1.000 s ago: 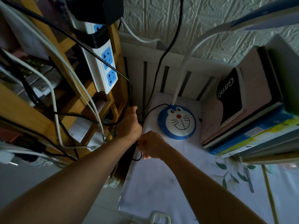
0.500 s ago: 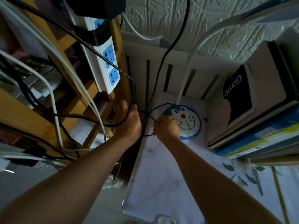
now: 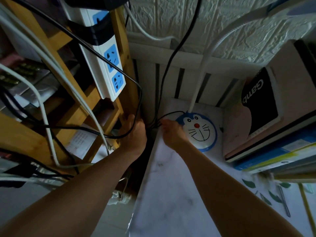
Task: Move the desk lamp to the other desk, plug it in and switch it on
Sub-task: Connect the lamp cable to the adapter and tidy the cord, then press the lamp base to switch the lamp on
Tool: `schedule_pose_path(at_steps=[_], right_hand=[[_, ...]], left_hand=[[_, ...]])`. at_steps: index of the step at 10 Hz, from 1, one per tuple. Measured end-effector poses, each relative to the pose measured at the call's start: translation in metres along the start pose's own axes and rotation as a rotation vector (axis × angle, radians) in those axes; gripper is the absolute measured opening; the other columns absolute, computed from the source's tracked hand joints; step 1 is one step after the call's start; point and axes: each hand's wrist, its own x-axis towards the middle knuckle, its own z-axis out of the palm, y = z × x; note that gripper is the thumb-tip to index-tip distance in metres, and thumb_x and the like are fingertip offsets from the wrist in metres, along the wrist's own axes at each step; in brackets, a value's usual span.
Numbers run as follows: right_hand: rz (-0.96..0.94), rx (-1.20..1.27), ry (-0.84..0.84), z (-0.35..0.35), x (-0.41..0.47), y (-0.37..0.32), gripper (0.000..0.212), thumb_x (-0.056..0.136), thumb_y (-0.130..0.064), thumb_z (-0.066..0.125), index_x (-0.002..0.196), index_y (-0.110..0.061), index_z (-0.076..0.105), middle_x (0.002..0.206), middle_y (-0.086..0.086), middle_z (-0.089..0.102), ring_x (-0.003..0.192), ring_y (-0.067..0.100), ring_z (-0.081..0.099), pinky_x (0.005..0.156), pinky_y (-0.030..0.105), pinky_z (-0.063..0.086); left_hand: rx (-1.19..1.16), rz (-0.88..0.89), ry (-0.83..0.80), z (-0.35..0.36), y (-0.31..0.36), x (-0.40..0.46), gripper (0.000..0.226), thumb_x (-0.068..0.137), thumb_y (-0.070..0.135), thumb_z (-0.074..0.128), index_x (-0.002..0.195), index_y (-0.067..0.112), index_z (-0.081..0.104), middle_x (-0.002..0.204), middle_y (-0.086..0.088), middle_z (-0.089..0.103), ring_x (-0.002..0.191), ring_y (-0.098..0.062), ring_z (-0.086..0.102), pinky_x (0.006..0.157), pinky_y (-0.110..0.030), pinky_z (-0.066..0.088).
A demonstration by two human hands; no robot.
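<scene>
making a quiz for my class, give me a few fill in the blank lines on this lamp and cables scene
1. The lamp base shows a cartoon face with a ____ nose.
2. The power strip is fixed to a ____ shelf frame.
3. The right hand grips black cable at the desk's ____ edge.
4. The sockets on the strip are coloured ____.

Missing words: red; wooden; left; blue

both hands down by the lamp (image 3: 199, 132) base on the white surface (image 3: 171, 194), right hand (image 3: 172, 134) pinching the black cord (image 3: 169, 114), left hand (image 3: 135, 134) beside the wooden shelf (image 3: 82, 106)
</scene>
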Motion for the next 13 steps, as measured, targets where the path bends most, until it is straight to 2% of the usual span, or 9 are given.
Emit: schedule_pose_path(at_steps=[1, 3, 5, 7, 8, 9, 10, 12, 13], right_hand=[[-0.017, -0.133, -0.048, 0.003, -0.002, -0.001, 0.035, 0.093, -0.003, 0.036, 0.123, -0.004, 0.053, 0.123, 0.021, 0.059, 0.113, 0.037, 0.055, 0.092, 0.038, 0.046], [0.011, -0.198, -0.090, -0.003, -0.005, -0.003, 0.033, 0.092, -0.005, 0.036, 0.119, -0.001, 0.055, 0.122, 0.023, 0.058, 0.114, 0.038, 0.054, 0.094, 0.041, 0.044], [0.033, -0.093, -0.023, -0.012, -0.016, 0.006, 0.039, 0.091, -0.005, 0.042, 0.129, -0.008, 0.049, 0.134, 0.013, 0.054, 0.119, 0.030, 0.053, 0.096, 0.032, 0.044], [0.015, -0.073, 0.157, -0.028, -0.035, 0.015, 0.032, 0.089, -0.014, 0.054, 0.120, -0.007, 0.056, 0.122, 0.021, 0.058, 0.106, 0.035, 0.058, 0.085, 0.031, 0.048], [0.006, -0.129, 0.144, -0.037, -0.046, 0.020, 0.034, 0.086, -0.014, 0.054, 0.120, -0.007, 0.057, 0.126, 0.020, 0.055, 0.116, 0.035, 0.051, 0.100, 0.038, 0.041], [0.026, -0.112, 0.131, -0.042, -0.057, 0.025, 0.038, 0.087, -0.013, 0.056, 0.124, -0.009, 0.054, 0.129, 0.019, 0.051, 0.116, 0.034, 0.050, 0.095, 0.035, 0.044], [0.029, -0.067, 0.143, -0.048, -0.068, 0.029, 0.039, 0.086, -0.012, 0.059, 0.125, -0.009, 0.054, 0.129, 0.016, 0.055, 0.113, 0.031, 0.055, 0.085, 0.027, 0.046], [0.029, -0.054, 0.116, -0.061, -0.089, 0.034, 0.045, 0.086, -0.006, 0.056, 0.130, -0.011, 0.049, 0.142, 0.014, 0.043, 0.132, 0.029, 0.041, 0.104, 0.029, 0.039], [0.016, -0.062, 0.114, -0.067, -0.098, 0.033, 0.048, 0.085, -0.006, 0.054, 0.132, -0.008, 0.047, 0.143, 0.016, 0.042, 0.133, 0.031, 0.039, 0.110, 0.035, 0.039]], left_hand=[[-0.064, -0.015, -0.066, 0.005, -0.005, -0.004, 0.033, 0.093, 0.010, 0.043, 0.121, 0.006, 0.061, 0.135, -0.015, 0.051, 0.125, -0.034, 0.049, 0.100, -0.041, 0.046], [-0.153, 0.007, -0.234, 0.011, -0.003, -0.007, 0.025, 0.089, 0.010, 0.052, 0.112, 0.003, 0.059, 0.125, -0.016, 0.057, 0.116, -0.031, 0.055, 0.096, -0.036, 0.047], [-0.189, 0.060, -0.207, 0.012, 0.002, -0.012, 0.036, 0.083, 0.008, 0.061, 0.119, 0.010, 0.057, 0.124, -0.013, 0.060, 0.118, -0.029, 0.056, 0.093, -0.036, 0.051], [-0.142, 0.028, -0.235, 0.002, 0.006, -0.028, 0.062, 0.086, 0.019, 0.059, 0.142, 0.018, 0.032, 0.143, -0.010, 0.044, 0.133, -0.030, 0.044, 0.105, -0.040, 0.040], [-0.101, 0.025, -0.270, -0.003, 0.011, -0.036, 0.063, 0.089, 0.021, 0.054, 0.145, 0.015, 0.026, 0.147, -0.012, 0.039, 0.136, -0.031, 0.040, 0.107, -0.041, 0.039], [-0.117, -0.056, -0.266, -0.008, 0.019, -0.049, 0.070, 0.088, 0.023, 0.056, 0.146, 0.010, 0.020, 0.149, -0.014, 0.035, 0.138, -0.031, 0.036, 0.109, -0.040, 0.038], [-0.160, -0.134, -0.179, -0.014, 0.030, -0.070, 0.072, 0.083, 0.024, 0.063, 0.142, 0.011, 0.023, 0.145, -0.015, 0.036, 0.134, -0.032, 0.039, 0.103, -0.040, 0.043], [-0.117, -0.119, -0.034, -0.030, 0.052, -0.105, 0.072, 0.076, 0.031, 0.069, 0.133, 0.017, 0.027, 0.139, -0.011, 0.033, 0.127, -0.030, 0.040, 0.098, -0.040, 0.043], [-0.108, -0.005, -0.060, -0.035, 0.067, -0.112, 0.077, 0.079, 0.031, 0.066, 0.140, 0.018, 0.022, 0.147, -0.008, 0.025, 0.135, -0.030, 0.031, 0.106, -0.040, 0.036]])
